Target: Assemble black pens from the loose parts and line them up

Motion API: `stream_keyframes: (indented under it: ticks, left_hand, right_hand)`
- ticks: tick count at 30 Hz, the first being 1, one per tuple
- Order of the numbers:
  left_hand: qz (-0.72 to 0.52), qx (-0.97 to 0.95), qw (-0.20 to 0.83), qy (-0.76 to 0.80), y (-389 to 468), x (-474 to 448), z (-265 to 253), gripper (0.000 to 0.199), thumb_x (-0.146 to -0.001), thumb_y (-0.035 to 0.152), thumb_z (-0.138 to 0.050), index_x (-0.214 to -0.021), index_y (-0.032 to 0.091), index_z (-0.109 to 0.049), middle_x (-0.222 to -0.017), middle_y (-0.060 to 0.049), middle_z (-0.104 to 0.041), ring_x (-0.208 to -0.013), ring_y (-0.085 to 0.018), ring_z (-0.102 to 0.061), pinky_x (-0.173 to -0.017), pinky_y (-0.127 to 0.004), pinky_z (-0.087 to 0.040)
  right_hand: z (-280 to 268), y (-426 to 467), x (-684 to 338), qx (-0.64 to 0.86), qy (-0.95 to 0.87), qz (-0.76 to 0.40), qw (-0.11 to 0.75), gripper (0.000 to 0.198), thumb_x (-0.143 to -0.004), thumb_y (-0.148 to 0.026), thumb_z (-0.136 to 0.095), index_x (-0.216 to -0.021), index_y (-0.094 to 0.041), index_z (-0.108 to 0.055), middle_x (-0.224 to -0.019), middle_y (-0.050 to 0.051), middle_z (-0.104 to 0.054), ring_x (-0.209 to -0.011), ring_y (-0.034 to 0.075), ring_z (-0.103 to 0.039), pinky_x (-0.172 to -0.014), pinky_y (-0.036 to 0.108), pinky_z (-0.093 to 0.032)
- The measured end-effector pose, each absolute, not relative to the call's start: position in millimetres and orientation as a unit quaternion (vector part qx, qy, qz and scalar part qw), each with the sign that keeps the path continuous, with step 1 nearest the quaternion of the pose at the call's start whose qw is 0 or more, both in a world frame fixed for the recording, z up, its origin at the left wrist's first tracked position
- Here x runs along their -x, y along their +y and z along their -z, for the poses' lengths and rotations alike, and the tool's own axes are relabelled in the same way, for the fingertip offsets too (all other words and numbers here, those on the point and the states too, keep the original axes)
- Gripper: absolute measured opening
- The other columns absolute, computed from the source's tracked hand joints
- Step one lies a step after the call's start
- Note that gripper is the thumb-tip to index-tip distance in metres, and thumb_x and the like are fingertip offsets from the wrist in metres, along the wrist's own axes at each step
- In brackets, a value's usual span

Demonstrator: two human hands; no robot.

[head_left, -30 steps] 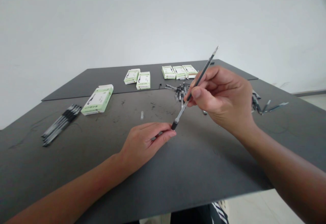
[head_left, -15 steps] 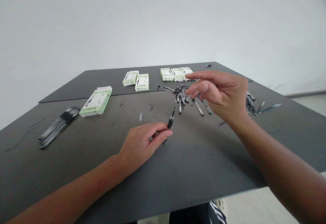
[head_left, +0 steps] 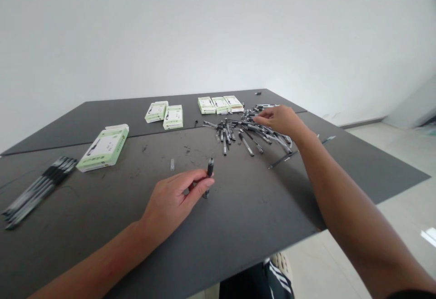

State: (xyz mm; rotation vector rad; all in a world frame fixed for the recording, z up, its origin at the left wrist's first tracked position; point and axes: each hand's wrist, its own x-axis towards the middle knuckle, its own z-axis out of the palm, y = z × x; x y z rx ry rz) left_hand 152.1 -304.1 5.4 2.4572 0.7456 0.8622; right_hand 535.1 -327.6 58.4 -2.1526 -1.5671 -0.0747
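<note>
My left hand (head_left: 182,194) is closed around an uncapped pen (head_left: 210,167), its dark grip and tip pointing up above the thumb and finger. The pen's lower end shows just below the fingers. Farther off to the right, my right hand (head_left: 281,120) reaches over the pile of loose pens (head_left: 250,126). Its fingers are drawn together at the pile, and what lies between them is hidden. A small clear piece of plastic (head_left: 172,164) lies on the dark table beyond my left hand.
Left of my left hand lies a row of pens (head_left: 41,190) beside a larger-looking green and white box (head_left: 105,147). Several similar boxes (head_left: 173,116) stand farther back. A small black piece (head_left: 196,123) lies near the table seam. The table's near edge (head_left: 252,265) runs above my legs.
My right hand has moved away from above the held pen, out to the pile, and its fingers have come together. The view has swung right. My left hand still holds the pen, now more upright.
</note>
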Motion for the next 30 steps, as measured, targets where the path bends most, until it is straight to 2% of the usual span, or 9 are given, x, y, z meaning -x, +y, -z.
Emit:
stream_keyframes:
  ticks: [4,9,15,22,30]
  left_hand:
    - [-0.309,-0.887,0.214,0.268,-302.9,-150.5,-3.6,0.026,-0.104,0.048,-0.065,-0.106,0.03,-0.083,-0.102,0.004,-0.088,-0.09,-0.021,-0.084,-0.077,-0.025,-0.059]
    - [-0.302,-0.891,0.202,0.273,-301.3,-149.3,-1.1,0.028,-0.105,0.049,-0.063,-0.104,0.029,-0.082,-0.102,0.004,-0.088,-0.089,-0.02,-0.084,-0.076,-0.024,-0.059]
    - [-0.307,-0.892,0.196,0.27,-300.9,-149.7,-0.2,0.028,-0.105,0.049,-0.062,-0.105,0.029,-0.082,-0.102,0.005,-0.088,-0.091,-0.019,-0.085,-0.078,-0.023,-0.06]
    - [-0.307,-0.891,0.197,0.272,-301.8,-148.9,-2.4,0.026,-0.104,0.046,-0.063,-0.104,0.029,-0.082,-0.101,0.005,-0.088,-0.086,-0.018,-0.085,-0.073,-0.023,-0.059]
    - [-0.308,-0.894,0.204,0.252,-301.0,-148.9,-0.9,0.021,-0.105,0.041,-0.064,-0.106,0.028,-0.081,-0.102,0.006,-0.088,-0.089,-0.017,-0.085,-0.075,-0.021,-0.06]
  right_hand:
    - [-48.3,-323.5,-544.7,0.789,-0.601,-0.012,0.124,0.035,-0.094,-0.048,-0.07,-0.109,-0.023,-0.09,-0.102,0.008,-0.086,-0.095,0.027,-0.077,-0.085,0.036,-0.055]
    - [-38.8,-319.9,-556.1,0.791,-0.605,-0.024,0.091,0.026,-0.089,-0.037,-0.078,-0.107,-0.024,-0.091,-0.098,0.006,-0.086,-0.092,0.026,-0.077,-0.083,0.034,-0.055]
    - [-33.2,-319.0,-562.3,0.786,-0.611,-0.026,0.089,0.022,-0.088,-0.035,-0.079,-0.105,-0.028,-0.091,-0.097,0.002,-0.087,-0.089,0.024,-0.077,-0.081,0.032,-0.054]
    - [-25.5,-308.8,-551.6,0.793,-0.596,0.025,0.126,0.034,-0.095,-0.043,-0.07,-0.118,-0.027,-0.089,-0.103,0.008,-0.086,-0.089,0.027,-0.076,-0.079,0.035,-0.054]
    - [-13.3,-294.3,-529.3,0.775,-0.614,0.062,0.133,0.034,-0.1,-0.045,-0.065,-0.122,-0.029,-0.087,-0.109,0.01,-0.081,-0.097,0.026,-0.073,-0.085,0.034,-0.053]
